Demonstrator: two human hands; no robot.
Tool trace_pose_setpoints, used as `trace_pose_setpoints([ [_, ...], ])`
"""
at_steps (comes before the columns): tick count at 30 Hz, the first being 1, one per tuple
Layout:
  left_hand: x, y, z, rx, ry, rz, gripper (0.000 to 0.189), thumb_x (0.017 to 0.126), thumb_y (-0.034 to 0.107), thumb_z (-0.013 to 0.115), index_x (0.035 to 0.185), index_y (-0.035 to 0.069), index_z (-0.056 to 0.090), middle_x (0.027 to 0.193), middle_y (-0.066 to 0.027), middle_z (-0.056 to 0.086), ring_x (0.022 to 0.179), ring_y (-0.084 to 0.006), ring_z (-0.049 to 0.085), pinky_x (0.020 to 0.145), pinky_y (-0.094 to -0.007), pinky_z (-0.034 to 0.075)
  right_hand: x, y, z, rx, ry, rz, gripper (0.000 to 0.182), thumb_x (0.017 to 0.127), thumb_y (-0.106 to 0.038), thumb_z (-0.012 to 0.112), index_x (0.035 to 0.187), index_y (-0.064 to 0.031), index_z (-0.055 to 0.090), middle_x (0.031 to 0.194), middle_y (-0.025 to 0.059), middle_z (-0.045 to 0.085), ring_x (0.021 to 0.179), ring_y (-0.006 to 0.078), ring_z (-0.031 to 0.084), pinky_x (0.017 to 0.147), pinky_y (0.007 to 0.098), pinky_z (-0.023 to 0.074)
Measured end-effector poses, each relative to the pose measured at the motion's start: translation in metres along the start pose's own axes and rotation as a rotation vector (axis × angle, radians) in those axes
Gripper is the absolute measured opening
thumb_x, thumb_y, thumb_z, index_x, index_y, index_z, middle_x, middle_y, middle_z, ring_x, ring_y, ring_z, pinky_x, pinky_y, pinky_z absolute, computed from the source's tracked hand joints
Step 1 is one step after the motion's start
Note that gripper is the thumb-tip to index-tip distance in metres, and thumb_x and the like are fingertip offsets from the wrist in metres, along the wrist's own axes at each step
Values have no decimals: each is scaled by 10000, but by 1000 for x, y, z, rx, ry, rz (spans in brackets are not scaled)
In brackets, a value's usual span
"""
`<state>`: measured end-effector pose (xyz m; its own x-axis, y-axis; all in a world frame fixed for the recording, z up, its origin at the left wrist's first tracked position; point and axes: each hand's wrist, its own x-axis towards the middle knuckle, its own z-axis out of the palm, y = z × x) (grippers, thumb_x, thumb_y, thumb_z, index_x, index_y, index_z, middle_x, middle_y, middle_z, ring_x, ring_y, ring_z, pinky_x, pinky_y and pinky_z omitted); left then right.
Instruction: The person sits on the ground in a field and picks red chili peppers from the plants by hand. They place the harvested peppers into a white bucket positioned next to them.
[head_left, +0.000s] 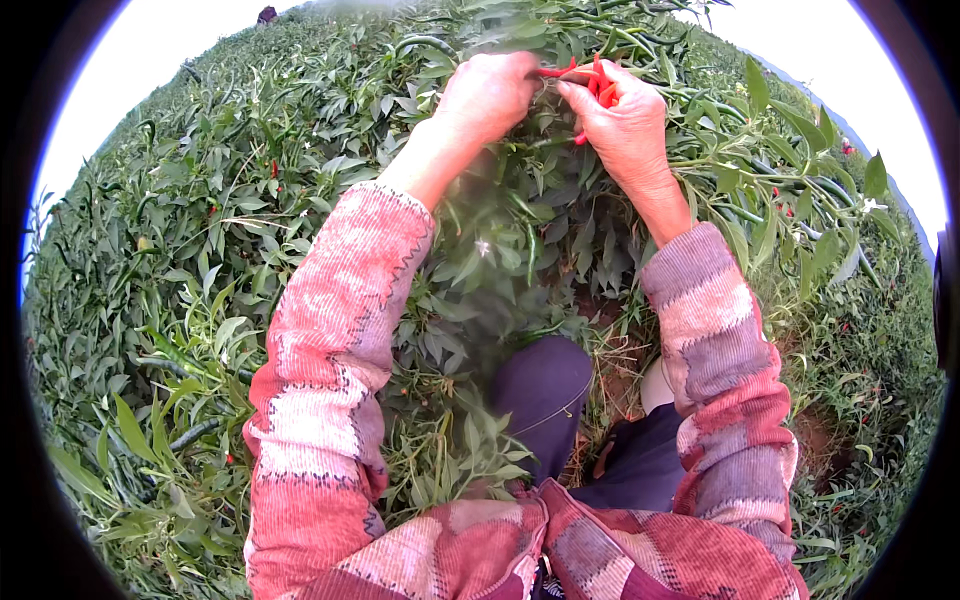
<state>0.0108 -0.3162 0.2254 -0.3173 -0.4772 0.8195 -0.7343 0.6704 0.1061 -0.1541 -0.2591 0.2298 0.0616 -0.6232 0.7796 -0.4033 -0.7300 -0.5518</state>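
Several red chili peppers (602, 88) stick out of my right hand (632, 124), which is closed around them with the thumb toward my left hand. My left hand (491, 90) is just beside it, back of the hand up, fingers bent down and partly hidden. At its fingertips a red chili pepper (555, 73) reaches across toward the right hand's bunch. Another red tip (581, 139) shows below the right hand. Both hands are over the leafy top of a chili plant (525, 165). Long green chilies (634, 41) hang on the branches just beyond them.
Dense chili plants (172, 202) spread left and ahead, with red chilies (274, 169) scattered among the leaves. A laden branch (787, 180) leans out at right. My bent knee (544, 397) is against the foliage, with bare soil (619, 375) beside it. A dark shape (266, 14) stands far off.
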Motion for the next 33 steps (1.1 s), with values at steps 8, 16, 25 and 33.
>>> trace_pose_setpoints([
  [8,-4,0,4,-190,93,-17,146,833,170,647,896,39,630,716,-115,646,576,-225,641,542,-342,502,8,5,-10,-309,5,86,215,762,-172,687,960,-88,679,738,109,649,671,276,625,659,363,495],
  [16,-11,23,1,-642,-6,-268,122,863,100,616,963,38,646,723,-36,662,501,-83,601,465,-228,471,12,10,-14,74,-44,42,273,804,-119,699,1046,2,664,730,11,656,589,42,564,493,222,468],
  [25,-15,36,3,-350,111,-61,143,881,143,601,983,48,629,682,-28,653,530,-73,610,467,-224,485,2,7,-22,233,-128,22,177,840,-111,676,1002,-39,673,684,-27,614,534,28,529,457,202,440],
  [33,-28,45,-10,-1180,-182,-389,232,909,165,608,1085,17,634,838,-60,688,535,-39,544,462,-159,390,-4,1,-45,496,-256,161,201,850,-129,679,1004,-3,657,689,-8,611,522,37,515,457,180,404],
])
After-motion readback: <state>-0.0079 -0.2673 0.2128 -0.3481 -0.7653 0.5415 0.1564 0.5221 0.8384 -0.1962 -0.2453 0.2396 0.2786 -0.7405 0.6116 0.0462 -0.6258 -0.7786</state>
